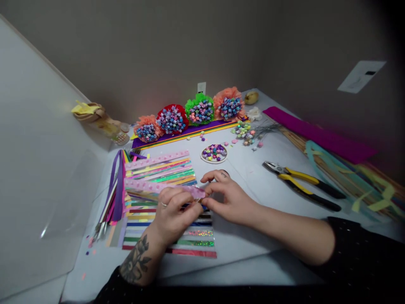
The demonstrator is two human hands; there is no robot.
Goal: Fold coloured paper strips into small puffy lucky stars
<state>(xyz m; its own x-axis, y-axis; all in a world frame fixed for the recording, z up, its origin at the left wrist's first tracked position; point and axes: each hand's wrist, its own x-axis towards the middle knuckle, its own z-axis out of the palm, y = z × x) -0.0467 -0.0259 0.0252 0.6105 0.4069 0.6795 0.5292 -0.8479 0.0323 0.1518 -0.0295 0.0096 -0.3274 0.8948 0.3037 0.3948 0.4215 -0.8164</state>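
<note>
A pink dotted paper strip [144,185] runs from the left into my fingers, raised a little over the rows of coloured strips. My left hand [175,211], with a ring on one finger, is closed in a pinch at the strip's right end. Facing it, my right hand [229,196] has thumb and fingertips curled against the same end. The exact fold between the fingertips is too small to make out. Under my left hand lie rows of coloured and glittery paper strips [205,243]. Just beyond my hands is a small round dish [205,160] of folded paper stars.
Yellow-and-black pliers [299,179] lie to the right. Bouquets of paper stars [172,120] line the back. Wire-stemmed stars [243,131] and a magenta paper roll [316,133] sit farther right. Purple ribbons [118,190] lie left, near a white panel [34,169].
</note>
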